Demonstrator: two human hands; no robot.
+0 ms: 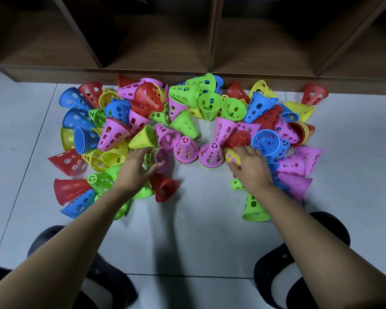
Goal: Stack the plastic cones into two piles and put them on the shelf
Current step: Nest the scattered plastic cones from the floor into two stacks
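Head view looks down on a grey tiled floor (198,230) strewn with plastic cones (183,94) in red, blue, green, yellow and pink, most lying on their sides in a wide heap that reaches the foot of the wooden shelf (212,41). Several cones lie against the shelf's base board. Two short piles stand upright in the gap at the middle, just beside each other: the left pile (186,150) and the right pile (211,155), each topped by a pink cone.

The left hand (138,167) hovers left of the piles, grip apart, fingers spread over a blurred pink cone (161,156) lying on its side; whether it touches is unclear. A red cone (164,187) lies by its wrist, green ones beneath the forearm.

The right hand (251,167) has its grip curled round a yellow cone (231,156), just right of the right pile. Pink and blue cones crowd behind it; a green cone (254,208) stands beside the forearm. Two dark shoes (299,253) sit at the near edge.
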